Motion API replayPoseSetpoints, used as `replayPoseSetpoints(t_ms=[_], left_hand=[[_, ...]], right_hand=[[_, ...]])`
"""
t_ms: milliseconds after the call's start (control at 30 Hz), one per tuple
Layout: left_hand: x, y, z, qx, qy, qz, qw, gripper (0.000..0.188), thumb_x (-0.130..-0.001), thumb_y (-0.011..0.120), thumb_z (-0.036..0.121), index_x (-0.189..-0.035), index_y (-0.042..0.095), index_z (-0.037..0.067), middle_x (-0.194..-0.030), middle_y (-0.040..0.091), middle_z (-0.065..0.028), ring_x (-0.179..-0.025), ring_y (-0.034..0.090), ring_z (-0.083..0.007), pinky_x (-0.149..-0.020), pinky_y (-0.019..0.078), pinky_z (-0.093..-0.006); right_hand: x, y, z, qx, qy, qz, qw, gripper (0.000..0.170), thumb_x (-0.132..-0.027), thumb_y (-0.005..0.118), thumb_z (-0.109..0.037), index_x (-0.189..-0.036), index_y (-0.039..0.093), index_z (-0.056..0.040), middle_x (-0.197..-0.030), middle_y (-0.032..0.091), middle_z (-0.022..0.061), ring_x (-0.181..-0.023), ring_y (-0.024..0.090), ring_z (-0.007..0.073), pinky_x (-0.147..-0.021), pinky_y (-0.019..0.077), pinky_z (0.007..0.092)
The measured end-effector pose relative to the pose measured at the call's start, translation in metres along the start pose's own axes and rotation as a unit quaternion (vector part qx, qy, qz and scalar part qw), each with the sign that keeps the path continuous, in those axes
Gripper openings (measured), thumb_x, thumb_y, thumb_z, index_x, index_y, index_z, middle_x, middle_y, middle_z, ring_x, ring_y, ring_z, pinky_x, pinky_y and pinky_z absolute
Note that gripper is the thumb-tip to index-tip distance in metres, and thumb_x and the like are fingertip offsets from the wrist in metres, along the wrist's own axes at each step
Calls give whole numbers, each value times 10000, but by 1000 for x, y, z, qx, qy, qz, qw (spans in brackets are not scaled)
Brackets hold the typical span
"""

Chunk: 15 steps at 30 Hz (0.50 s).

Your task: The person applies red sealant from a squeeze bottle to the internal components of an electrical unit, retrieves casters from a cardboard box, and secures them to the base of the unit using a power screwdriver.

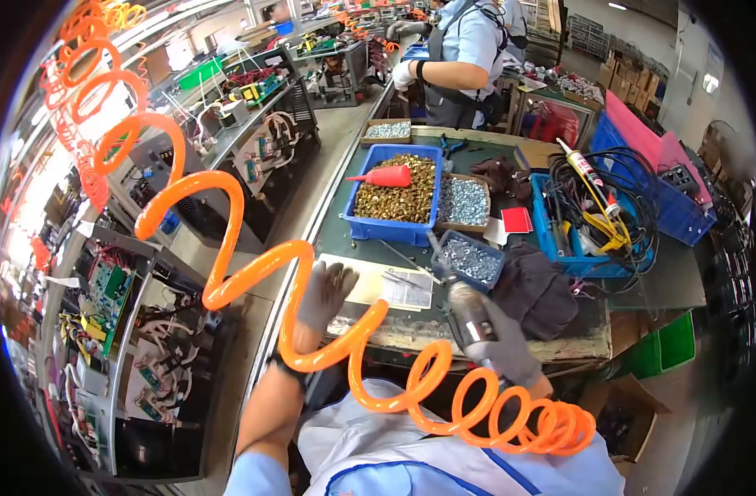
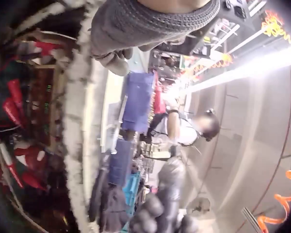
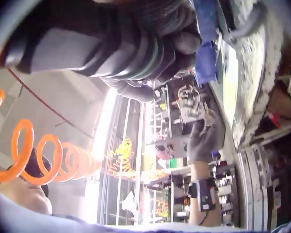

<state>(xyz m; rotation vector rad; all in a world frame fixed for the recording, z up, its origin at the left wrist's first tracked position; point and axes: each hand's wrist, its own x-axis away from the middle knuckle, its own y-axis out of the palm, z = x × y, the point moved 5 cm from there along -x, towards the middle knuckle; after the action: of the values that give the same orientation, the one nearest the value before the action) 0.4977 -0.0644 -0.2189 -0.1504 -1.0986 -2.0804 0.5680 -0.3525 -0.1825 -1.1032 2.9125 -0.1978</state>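
My gloved right hand (image 1: 512,345) grips a dark, cylindrical power screwdriver (image 1: 470,312), its tip angled up and left beside a small blue bin (image 1: 469,258) of silver fasteners. In the right wrist view the body of the screwdriver (image 3: 82,48) fills the top left. My gloved left hand (image 1: 326,291) holds nothing, fingers loosely bent, near the bench's front edge beside a yellowish paper sheet (image 1: 365,285). The left wrist view shows this hand (image 2: 131,36) at the top. An orange coiled hose (image 1: 336,351) crosses in front of both forearms.
A large blue bin (image 1: 357,227) of brass-coloured pieces carries a red squeeze bottle (image 1: 386,176). Beside it is a box of silver fasteners (image 1: 464,202). Dark cloth (image 1: 535,289) and a blue crate (image 1: 560,263) with cables stand right. Another person (image 1: 469,62) works beyond the bench.
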Motion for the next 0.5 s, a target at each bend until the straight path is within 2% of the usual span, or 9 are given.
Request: replayPoseSetpoints(t_ms=[67,167,267,300,333,400,433,467,500], left_hand=[[-51,44,7,26,-88,-182,979,717,-930,341,487,-1253,270,-150,-1235,406,-251,-1189,398,-362,-1021,368,-392],[-67,91,3,39,-80,-129,988,720,-932,356,467,-1284,230,-148,-1302,351,-271,-1216,375,-380,-1025,362,-404],[-79,80,-13,-3,-32,-158,987,723,-938,344,451,-1327,158,-130,-1370,260,-281,-1250,335,-391,-1034,349,-401],[-97,52,-16,-246,153,-296,910,584,-938,402,384,-1248,337,-106,-1230,438,-260,-1150,464,-339,-1006,388,-375],[-85,46,-20,-245,153,-290,912,584,-938,402,384,-1248,337,-106,-1230,438,-260,-1150,464,-339,-1006,388,-375],[-62,22,-21,-54,67,-150,985,287,-929,406,258,-929,544,7,-803,610,-107,-736,615,-205,-650,516,-364],[-67,2,-31,32,-38,-326,944,180,-881,501,200,-896,573,36,-806,610,-100,-741,609,-191,-671,514,-344],[-58,-19,-39,-70,82,-207,972,190,-849,526,188,-953,577,37,-813,612,-86,-702,587,-174,-669,504,-326],[-9,-6,-25,-115,93,-143,979,235,-849,504,215,-991,583,46,-804,614,-76,-670,567,-169,-655,489,-306]], right_hand=[[1,-27,3,-23,-1,24,999,813,-572,669,-185,-1302,384,31,-1124,519,88,-1022,483,158,-915,353,245],[-1,-52,7,-58,-3,68,996,794,-572,652,-163,-1295,392,38,-1018,520,46,-880,495,117,-808,404,230],[-12,-74,14,-41,32,92,994,793,-574,651,-159,-1292,387,49,-995,519,41,-869,492,110,-799,408,232],[-19,-82,21,-29,57,107,992,790,-575,652,-158,-1288,388,53,-987,517,40,-871,489,107,-800,409,235],[-30,-93,28,25,24,132,991,794,-582,664,-176,-1283,378,64,-951,536,71,-823,515,136,-748,435,260],[-58,-115,40,207,-55,180,960,763,-592,692,-211,-1264,412,17,-968,566,141,-839,573,229,-698,473,323],[-67,-124,44,270,-40,215,938,761,-590,703,-231,-1261,417,-18,-1015,563,173,-888,572,282,-714,479,351],[-82,-128,50,328,-33,235,914,759,-587,715,-251,-1258,422,-53,-1061,560,206,-936,572,334,-729,484,378],[-105,-137,73,481,62,123,866,772,-606,707,-272,-1290,384,-120,-1229,486,213,-1075,511,359,-814,462,405]])
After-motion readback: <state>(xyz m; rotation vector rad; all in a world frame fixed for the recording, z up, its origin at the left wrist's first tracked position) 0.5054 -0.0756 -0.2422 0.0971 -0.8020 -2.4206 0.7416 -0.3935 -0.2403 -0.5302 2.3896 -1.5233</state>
